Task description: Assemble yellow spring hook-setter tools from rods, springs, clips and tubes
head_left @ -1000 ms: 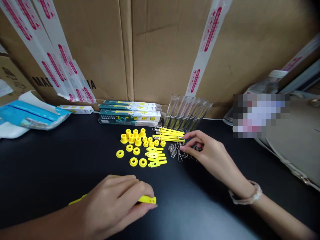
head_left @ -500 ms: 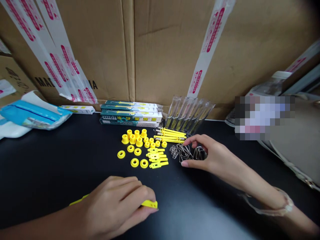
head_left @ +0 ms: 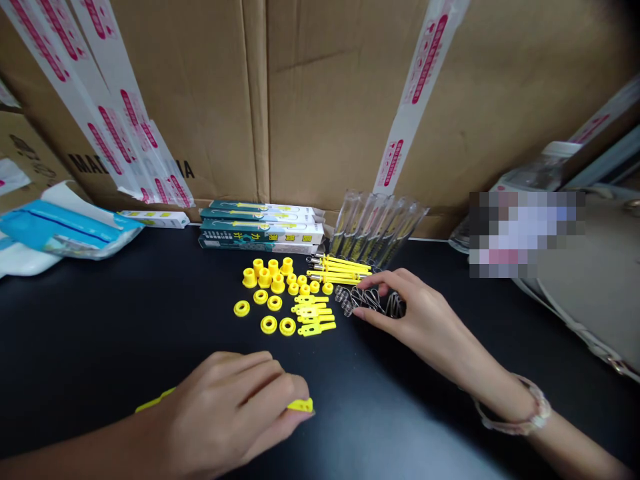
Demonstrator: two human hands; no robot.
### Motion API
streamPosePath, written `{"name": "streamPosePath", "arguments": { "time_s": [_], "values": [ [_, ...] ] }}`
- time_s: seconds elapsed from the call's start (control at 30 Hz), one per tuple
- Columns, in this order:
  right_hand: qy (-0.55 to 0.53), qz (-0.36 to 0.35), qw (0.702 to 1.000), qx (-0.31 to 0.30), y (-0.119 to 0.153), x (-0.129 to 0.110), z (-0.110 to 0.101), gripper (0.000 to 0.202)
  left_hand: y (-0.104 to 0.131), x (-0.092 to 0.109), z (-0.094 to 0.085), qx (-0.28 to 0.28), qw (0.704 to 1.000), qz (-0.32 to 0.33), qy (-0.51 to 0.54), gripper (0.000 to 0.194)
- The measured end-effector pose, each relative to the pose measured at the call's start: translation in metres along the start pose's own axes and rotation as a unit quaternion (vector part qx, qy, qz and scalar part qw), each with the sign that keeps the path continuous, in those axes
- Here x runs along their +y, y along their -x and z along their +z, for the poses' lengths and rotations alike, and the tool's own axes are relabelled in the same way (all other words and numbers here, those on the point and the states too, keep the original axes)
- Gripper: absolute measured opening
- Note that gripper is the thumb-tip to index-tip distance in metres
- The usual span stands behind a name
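Observation:
My left hand (head_left: 240, 407) is closed over yellow plastic pieces (head_left: 301, 405) in the near left, whose ends stick out at both sides of the fist; the rest is hidden by the fingers. My right hand (head_left: 415, 303) lies at a pile of bent wire hooks (head_left: 371, 301), thumb and fingers curved round its two sides. Small coil springs (head_left: 344, 300) touch the left end of the pile, close to the thumb tip. Left of them lie flat yellow pull tabs (head_left: 317, 319). Thin yellow rods with metal ends (head_left: 340, 270) lie just behind the hooks.
Several yellow flanged caps (head_left: 264, 277) and rings (head_left: 269, 325) stand left of the tabs. Printed boxes (head_left: 260, 233) and clear tubes (head_left: 375, 227) line the cardboard wall. A blue packet (head_left: 70, 223) sits far left; a bottle (head_left: 540, 167) and a beige bag (head_left: 590, 280) are right.
My right hand has shifted left and slightly away from me along the hooks, its thumb now nearer the springs. The left hand has kept its hold with almost no movement.

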State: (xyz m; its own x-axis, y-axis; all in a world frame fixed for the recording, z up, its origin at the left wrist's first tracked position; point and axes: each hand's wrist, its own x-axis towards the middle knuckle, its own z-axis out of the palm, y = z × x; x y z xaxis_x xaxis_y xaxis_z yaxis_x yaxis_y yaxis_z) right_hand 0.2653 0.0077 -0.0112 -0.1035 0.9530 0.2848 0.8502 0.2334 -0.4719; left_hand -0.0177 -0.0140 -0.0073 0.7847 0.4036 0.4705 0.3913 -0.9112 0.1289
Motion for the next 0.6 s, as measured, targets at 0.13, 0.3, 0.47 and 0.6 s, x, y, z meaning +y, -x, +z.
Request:
{"name": "streamPosePath", "arguments": {
  "time_s": [0.13, 0.3, 0.47, 0.6],
  "values": [
    [-0.043, -0.104, 0.993, 0.044, 0.01, -0.017, 0.003, 0.015, 0.008, -0.008, 0.006, 0.038, 0.994, 0.026, -0.095, 0.015],
    [-0.05, -0.215, 0.975, -0.012, 0.02, -0.031, 0.018, 0.017, 0.012, -0.021, 0.012, 0.041, 0.987, 0.025, -0.155, 0.016],
    [-0.004, -0.254, 0.967, -0.03, 0.018, -0.032, 0.025, 0.029, 0.005, -0.018, 0.01, 0.003, 0.98, 0.016, -0.198, 0.024],
    [0.019, -0.258, 0.966, -0.024, 0.015, -0.031, 0.027, 0.029, 0.0, -0.015, 0.007, -0.01, 0.976, 0.011, -0.217, 0.026]
  ]
}}
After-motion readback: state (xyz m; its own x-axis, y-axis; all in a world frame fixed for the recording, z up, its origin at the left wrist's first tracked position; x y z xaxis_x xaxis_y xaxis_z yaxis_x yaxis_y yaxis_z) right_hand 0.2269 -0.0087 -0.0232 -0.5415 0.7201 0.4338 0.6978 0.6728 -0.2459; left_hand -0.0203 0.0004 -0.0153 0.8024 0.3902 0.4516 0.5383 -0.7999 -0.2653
